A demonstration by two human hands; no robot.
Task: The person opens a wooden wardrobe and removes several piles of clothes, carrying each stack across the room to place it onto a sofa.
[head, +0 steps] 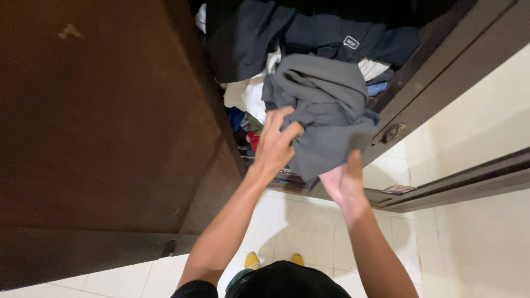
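A crumpled grey garment point(326, 110) hangs out of an open dark wooden wardrobe point(110, 121). My left hand point(275, 140) grips its lower left edge, fingers curled into the cloth. My right hand point(345, 179) is under the garment's lower right part, palm up, thumb against the fabric. Behind it lie dark navy clothes point(309, 33) and white cloth point(245, 94), piled inside the wardrobe. More coloured clothes point(248, 129) show lower down, partly hidden by my left hand.
The wardrobe's right door point(441, 72) stands open with a metal latch point(393, 132). A cream wall point(486, 121) is at the right. White floor tiles point(298, 221) lie below, with my yellow footwear point(253, 259) showing near the bottom.
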